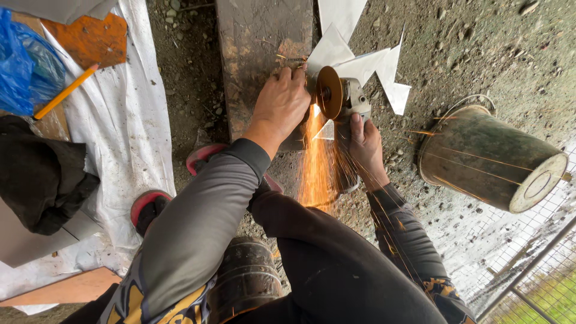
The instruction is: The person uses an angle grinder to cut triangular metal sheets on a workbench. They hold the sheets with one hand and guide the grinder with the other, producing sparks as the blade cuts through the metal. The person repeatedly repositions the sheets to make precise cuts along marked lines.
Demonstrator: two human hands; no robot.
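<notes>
Head view: left hand [281, 103] pressing fingers together on small metal piece [326, 131] atop plank [252, 48]; right hand [365, 144] wrapped around angle grinder [342, 96]. Best kept steady, fingers clear of disc [329, 91], sparks [317, 171] directed away.

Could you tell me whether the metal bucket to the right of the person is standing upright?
No, the metal bucket lies tipped on its side on the dirt ground, its round base turned toward the lower right.
</notes>
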